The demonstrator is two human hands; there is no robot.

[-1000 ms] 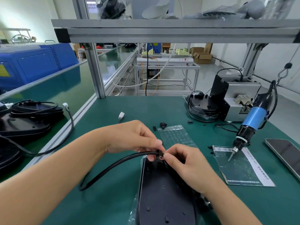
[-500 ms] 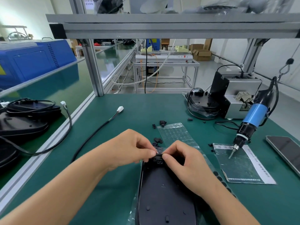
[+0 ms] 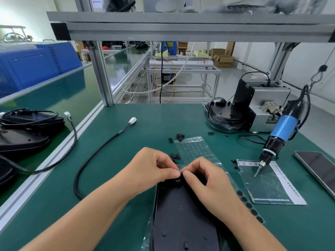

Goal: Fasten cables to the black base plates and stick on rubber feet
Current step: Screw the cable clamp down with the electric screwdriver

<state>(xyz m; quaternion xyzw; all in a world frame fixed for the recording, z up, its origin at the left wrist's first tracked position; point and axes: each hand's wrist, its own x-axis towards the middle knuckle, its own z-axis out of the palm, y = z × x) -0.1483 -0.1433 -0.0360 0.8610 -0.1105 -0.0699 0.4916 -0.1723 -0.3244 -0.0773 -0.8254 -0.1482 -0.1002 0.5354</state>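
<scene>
Left of our hands the black round cable loops on the mat. Left hand and right hand pinch together at the far end of the black oval plastic base plate; what they pinch, we cannot tell. Step appears to be cable fastening. Next likely needs the blue electric screwdriver hanging to the right.

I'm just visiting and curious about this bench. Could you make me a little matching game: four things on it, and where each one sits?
Things:
1. white connector
2. blue screwdriver
3. base plate
4. phone

Places:
A. far right edge of the mat
B. directly under both hands
C. hanging, tip over a clear bag
D. far end of the black cable, left of centre

Pairs: 1-D, 2-C, 3-B, 4-A
</scene>
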